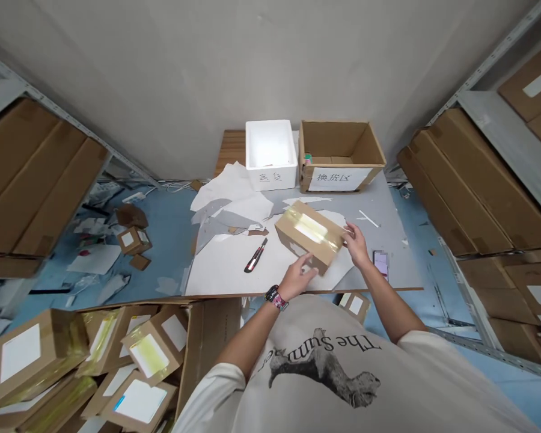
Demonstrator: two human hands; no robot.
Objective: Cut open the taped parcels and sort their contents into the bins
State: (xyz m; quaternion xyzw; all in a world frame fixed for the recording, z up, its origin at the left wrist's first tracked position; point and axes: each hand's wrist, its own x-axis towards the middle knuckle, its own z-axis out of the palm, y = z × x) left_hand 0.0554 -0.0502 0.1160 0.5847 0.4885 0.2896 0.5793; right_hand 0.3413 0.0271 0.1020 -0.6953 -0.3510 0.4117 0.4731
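Observation:
A taped cardboard box (310, 231) with a white label on top sits tilted or turned on the paper-covered table. My right hand (355, 243) grips its right end, fingers on the top edge and side. At the near side of the box is my left hand (299, 276), its fingers against the lower front edge and its thumb apart. A watch and a patterned band are on the left wrist. To the left of the box lies a box cutter (255, 255) with a black and red handle. A phone (381, 264) lies right of my right forearm.
Behind stand a white foam box (271, 177) and an open cardboard box (338, 179) with handwritten labels. A large carton (211, 343) of parcels is at the lower left. Shelves with cartons (460, 186) flank both sides.

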